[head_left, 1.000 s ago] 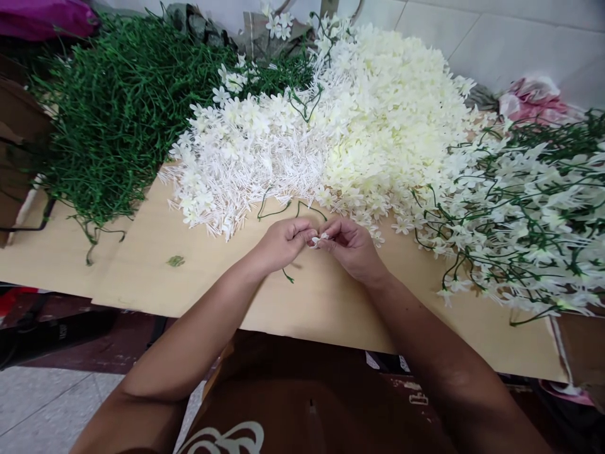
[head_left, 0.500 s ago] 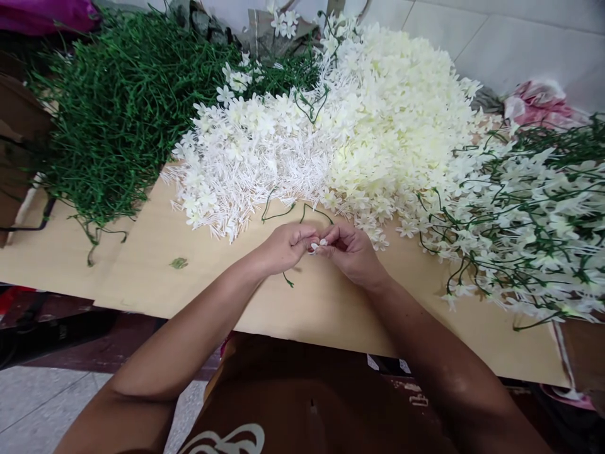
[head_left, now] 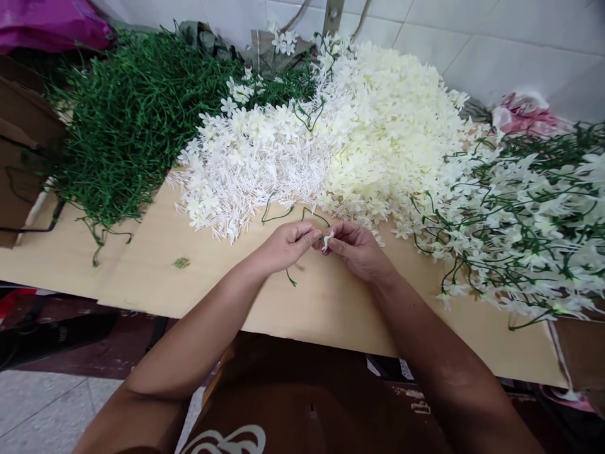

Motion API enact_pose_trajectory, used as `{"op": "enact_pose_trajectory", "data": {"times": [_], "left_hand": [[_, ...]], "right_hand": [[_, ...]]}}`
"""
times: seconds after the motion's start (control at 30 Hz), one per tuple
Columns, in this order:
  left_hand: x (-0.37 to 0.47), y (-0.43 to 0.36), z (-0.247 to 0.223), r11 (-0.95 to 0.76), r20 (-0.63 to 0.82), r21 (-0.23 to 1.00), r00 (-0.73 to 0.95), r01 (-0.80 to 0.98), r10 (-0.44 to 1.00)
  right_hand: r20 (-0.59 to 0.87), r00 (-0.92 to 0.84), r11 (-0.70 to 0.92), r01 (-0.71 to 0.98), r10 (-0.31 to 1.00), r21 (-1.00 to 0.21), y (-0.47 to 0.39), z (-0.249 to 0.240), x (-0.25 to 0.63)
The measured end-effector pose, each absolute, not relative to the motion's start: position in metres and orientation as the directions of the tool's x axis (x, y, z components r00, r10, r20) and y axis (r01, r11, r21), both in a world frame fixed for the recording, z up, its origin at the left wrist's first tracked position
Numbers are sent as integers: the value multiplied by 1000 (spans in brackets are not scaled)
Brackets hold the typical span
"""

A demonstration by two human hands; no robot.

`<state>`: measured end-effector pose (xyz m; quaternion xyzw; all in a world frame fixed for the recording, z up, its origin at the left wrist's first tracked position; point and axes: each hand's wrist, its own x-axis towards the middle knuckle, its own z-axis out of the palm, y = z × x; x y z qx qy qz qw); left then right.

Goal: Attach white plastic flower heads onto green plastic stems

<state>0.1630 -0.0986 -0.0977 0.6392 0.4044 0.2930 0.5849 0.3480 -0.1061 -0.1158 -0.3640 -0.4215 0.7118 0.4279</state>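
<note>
Flower (head_left: 328,241), small and white, is held in the head view between the thumb and fingers of the right hand (head_left: 362,252), above the table (head_left: 321,309). Just beside it the left hand (head_left: 290,244) pinches a green stem (head_left: 291,277), whose end shows below that hand; the fingers hide where it meets the flower, so I cannot tell whether they are joined. Beyond the hands lies a broad heap (head_left: 392,120) of white and cream blossoms, with a loose sprig (head_left: 276,218) near its front edge. Green stalks (head_left: 137,120) are piled on the left, and stemmed blooms (head_left: 534,221) on the right.
</note>
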Motion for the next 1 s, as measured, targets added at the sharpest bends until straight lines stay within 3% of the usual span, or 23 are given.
{"op": "enact_pose_trajectory", "data": {"times": [0.33,0.53,0.83,1.0], "left_hand": [[169,-101,-102,53,-125,986,480,160,869],[174,-102,-102,77,-153,978,410,195,899],[175,-102,-103,64,-186,952,401,299,897],[174,-101,-106,63,-150,975,420,214,895]], "right_hand": [[-190,-301,-258,-205,934,-944,-110,-116,344],[-180,-324,-260,-224,929,-939,-107,-117,344],[-189,-284,-231,-120,940,-965,-107,-112,336],[-171,-250,-194,-70,953,-978,-108,-113,330]]}}
